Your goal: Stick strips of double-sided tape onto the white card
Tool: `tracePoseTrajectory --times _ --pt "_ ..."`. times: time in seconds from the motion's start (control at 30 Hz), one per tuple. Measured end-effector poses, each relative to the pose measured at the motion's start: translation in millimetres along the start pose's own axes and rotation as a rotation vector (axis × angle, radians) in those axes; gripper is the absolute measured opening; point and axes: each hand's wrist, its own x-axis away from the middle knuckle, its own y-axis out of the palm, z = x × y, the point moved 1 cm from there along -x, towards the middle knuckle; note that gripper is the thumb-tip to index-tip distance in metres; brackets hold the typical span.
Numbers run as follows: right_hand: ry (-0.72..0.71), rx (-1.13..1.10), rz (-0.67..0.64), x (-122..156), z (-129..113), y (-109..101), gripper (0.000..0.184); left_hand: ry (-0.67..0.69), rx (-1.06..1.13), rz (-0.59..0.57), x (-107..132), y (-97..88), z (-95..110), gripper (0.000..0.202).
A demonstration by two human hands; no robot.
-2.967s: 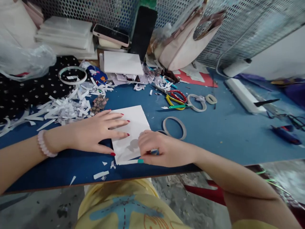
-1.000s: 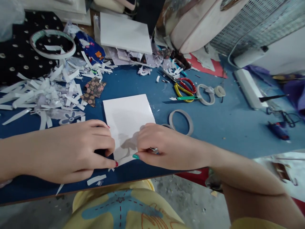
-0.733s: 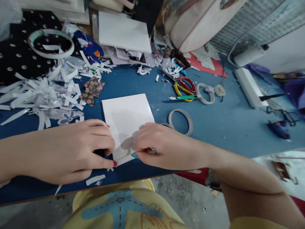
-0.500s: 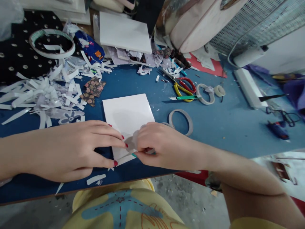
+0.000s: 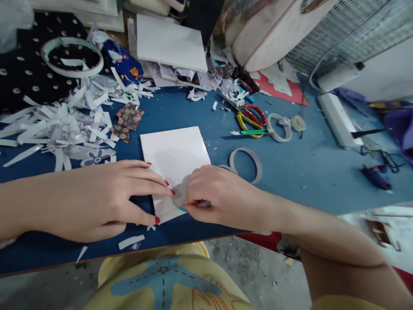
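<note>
The fingers of the left hand are spread out and lie flat. Their red tips press down on the near left part of a white card. The thumb rests by the card's near corner. Behind this hand is a heap of white paper strips, and next to the heap is a little flowered scrap.

The white card lies flat on the blue desk, close to its near edge, between the two hands.

The right hand has its fingers pressed together. They pinch a small see-through bit right at the card's near edge, touching the tips of the left fingers. I cannot tell what the bit is made of.

Just behind the right hand lies a tape ring. Farther back are scissors with red and yellow handles. Far to the right lies a blue tool, well apart from the hands.
</note>
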Motion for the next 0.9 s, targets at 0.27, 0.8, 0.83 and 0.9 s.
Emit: tracePoseTrajectory --times 0.27,0.8,0.83,0.9 --pt "-0.023 0.028 0.017 0.7 -0.6 1.9 0.024 0.019 -0.030 0.014 -0.5 0.2 0.2 0.030" --pt "0.004 0.048 0.006 3.0 -1.5 1.7 0.026 0.008 -0.107 0.014 -5.5 7.8 5.3 0.042" --pt "0.004 0.046 0.005 2.9 -1.5 1.1 0.027 0.001 -0.115 0.017 -5.3 8.8 6.0 0.041" --pt "0.001 0.016 -0.001 2.5 -1.3 -0.1 0.028 -0.003 -0.125 0.019 -4.5 10.5 6.7 0.041"
